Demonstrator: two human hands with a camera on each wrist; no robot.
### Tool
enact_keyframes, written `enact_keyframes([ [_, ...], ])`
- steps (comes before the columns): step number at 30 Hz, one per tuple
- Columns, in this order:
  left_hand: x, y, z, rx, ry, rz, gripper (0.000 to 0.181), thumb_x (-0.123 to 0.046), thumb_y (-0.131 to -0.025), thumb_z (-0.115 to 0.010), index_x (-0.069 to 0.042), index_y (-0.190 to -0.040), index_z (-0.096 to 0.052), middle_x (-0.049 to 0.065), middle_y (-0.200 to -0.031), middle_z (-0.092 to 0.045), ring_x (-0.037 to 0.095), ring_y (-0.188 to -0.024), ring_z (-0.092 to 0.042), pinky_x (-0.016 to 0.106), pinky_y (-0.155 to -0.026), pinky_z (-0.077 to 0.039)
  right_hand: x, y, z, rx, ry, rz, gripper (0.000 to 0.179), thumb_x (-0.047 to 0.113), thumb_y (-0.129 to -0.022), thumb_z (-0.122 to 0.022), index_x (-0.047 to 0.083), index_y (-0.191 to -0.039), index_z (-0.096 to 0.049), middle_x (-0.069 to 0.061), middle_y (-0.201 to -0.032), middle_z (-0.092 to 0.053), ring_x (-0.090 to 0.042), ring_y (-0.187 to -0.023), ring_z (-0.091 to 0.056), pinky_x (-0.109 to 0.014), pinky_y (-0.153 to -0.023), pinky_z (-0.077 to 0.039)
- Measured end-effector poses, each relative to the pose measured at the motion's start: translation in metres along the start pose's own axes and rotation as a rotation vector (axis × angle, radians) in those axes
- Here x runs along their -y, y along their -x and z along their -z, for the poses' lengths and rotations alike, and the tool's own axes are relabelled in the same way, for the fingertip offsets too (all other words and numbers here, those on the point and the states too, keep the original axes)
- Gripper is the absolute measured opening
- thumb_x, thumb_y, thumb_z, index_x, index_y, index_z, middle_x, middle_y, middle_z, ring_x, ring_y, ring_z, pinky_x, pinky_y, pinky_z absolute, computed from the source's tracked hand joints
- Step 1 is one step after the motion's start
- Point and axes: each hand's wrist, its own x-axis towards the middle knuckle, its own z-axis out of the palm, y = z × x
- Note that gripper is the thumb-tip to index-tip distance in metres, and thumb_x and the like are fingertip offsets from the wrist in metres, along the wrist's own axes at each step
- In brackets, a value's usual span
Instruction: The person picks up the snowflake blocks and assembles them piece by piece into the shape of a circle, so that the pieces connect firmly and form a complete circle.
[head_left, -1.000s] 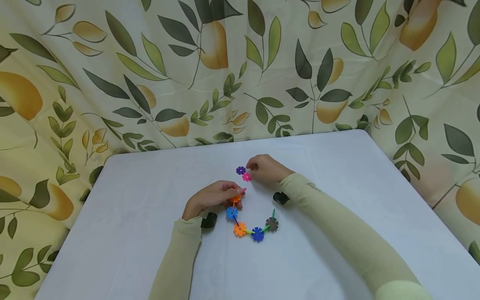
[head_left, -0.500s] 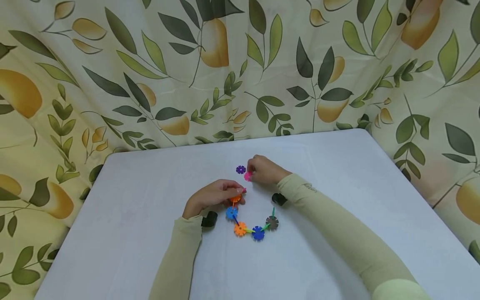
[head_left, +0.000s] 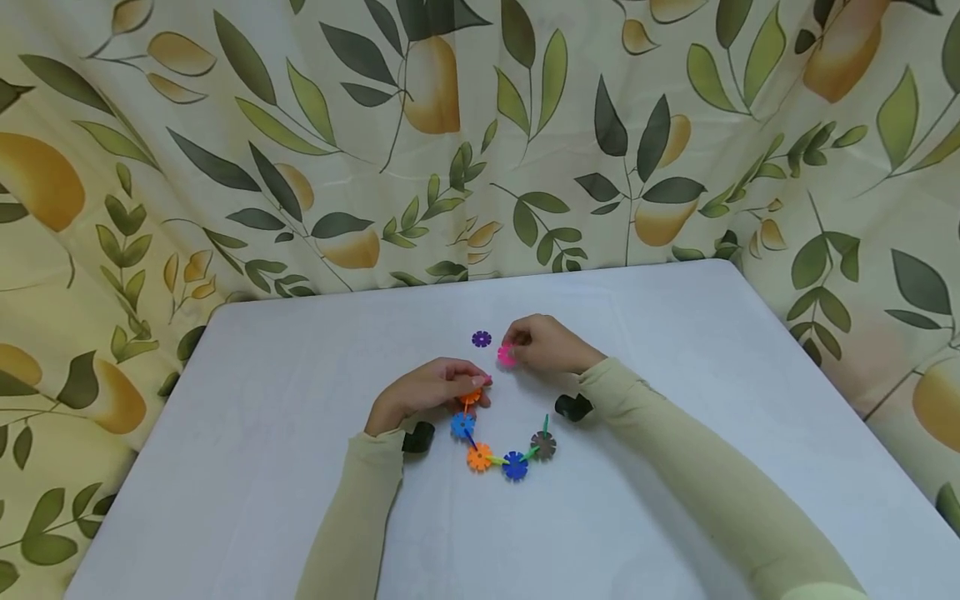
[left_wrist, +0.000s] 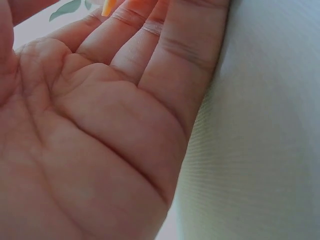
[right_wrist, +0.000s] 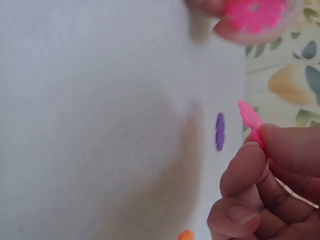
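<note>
My left hand [head_left: 423, 393] pinches the upper left end of a curved chain of interlocking snowflake discs, where a pink disc [head_left: 489, 381] pokes out beside an orange disc [head_left: 471, 397]. Its palm [left_wrist: 100, 130] fills much of the left wrist view. From there the chain curves through a light-blue disc [head_left: 462, 425], another orange disc [head_left: 479, 457] and a blue disc [head_left: 515, 466] to a grey-brown disc [head_left: 543, 446]. Thumb and finger of my right hand [head_left: 558, 343] hold a loose pink disc [head_left: 506, 356], seen edge-on as a pink disc [right_wrist: 251, 120] in the right wrist view.
One purple disc [head_left: 482, 339] lies flat on the white-covered table [head_left: 300, 358], just left of and beyond my right fingertips. Black wrist cameras [head_left: 573, 407] hang under both wrists. A leaf-patterned curtain [head_left: 465, 200] rises behind the table's far edge.
My right hand has taken hold of the loose pink disc lying against the purple one and drawn it slightly to the right, away from it. My left hand and the chain stay nearly still.
</note>
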Motion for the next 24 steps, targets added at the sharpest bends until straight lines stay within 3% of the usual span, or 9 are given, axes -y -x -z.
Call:
enact_keyframes([
  [4, -0.001, -0.001, 0.0, 0.003, -0.011, -0.007, 0.032, -0.021, -0.113, -0.055, 0.002, -0.131, -0.067, 0.008, -0.109, -0.078, 0.02, -0.09, -0.064, 0.03, -0.078, -0.054, 0.005, 0.011, 0.001, 0.019, -0.097, -0.023, 0.011, -0.006, -0.095, -0.064, -0.004, -0.101, -0.073, -0.006, -0.084, -0.069, -0.016, -0.072, -0.06, -0.03, -0.066, -0.053],
  [11, 0.0, -0.001, -0.002, 0.001, -0.015, -0.013, 0.029, -0.02, -0.113, -0.054, 0.002, -0.129, -0.067, 0.008, -0.109, -0.078, 0.02, -0.088, -0.063, 0.03, -0.078, -0.053, 0.011, 0.021, -0.004, 0.038, -0.191, -0.013, 0.013, -0.008, -0.095, -0.062, -0.004, -0.102, -0.072, -0.003, -0.076, -0.065, -0.015, -0.066, -0.056, -0.028, -0.064, -0.049],
  [24, 0.001, -0.002, -0.001, 0.01, -0.017, -0.023, 0.029, -0.015, -0.113, -0.053, 0.006, -0.13, -0.065, 0.012, -0.11, -0.078, 0.02, -0.088, -0.064, 0.03, -0.08, -0.051, 0.018, 0.024, -0.011, 0.062, -0.211, 0.02, 0.015, -0.008, -0.094, -0.061, -0.003, -0.1, -0.074, -0.005, -0.075, -0.067, -0.015, -0.065, -0.057, -0.029, -0.064, -0.049],
])
